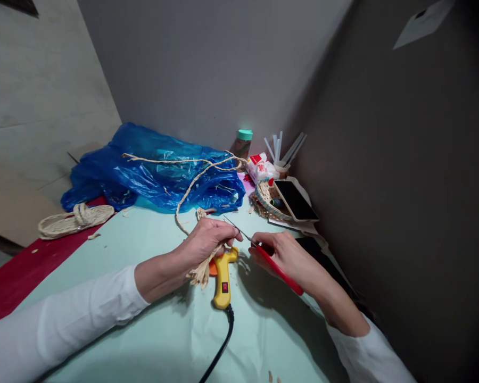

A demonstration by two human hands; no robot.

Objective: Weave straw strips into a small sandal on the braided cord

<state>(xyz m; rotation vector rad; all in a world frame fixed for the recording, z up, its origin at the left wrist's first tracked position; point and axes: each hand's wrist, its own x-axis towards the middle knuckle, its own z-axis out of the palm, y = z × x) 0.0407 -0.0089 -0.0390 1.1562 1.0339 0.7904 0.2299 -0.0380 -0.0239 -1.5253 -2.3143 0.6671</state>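
In my left hand [207,244] is a bundle of pale straw-like cord, its frayed end [200,274] fanning out below the fingers. A braided cord [186,197] rises from behind that hand and lies over the blue plastic bag. My right hand [283,255] grips red-handled scissors [277,268], their thin blades reaching toward my left fingertips. Whether the blades touch the cord I cannot tell. Just below the hands a yellow glue gun [222,279] with a red switch lies on the table, its black cable running to the near edge.
A crumpled blue bag [155,170] fills the back left, beside a coiled cord bundle [77,219]. At the back right are a jar with a green lid [244,139], glue sticks [279,148], a small woven basket [265,199] and a phone [296,201]. A grey wall rises behind.
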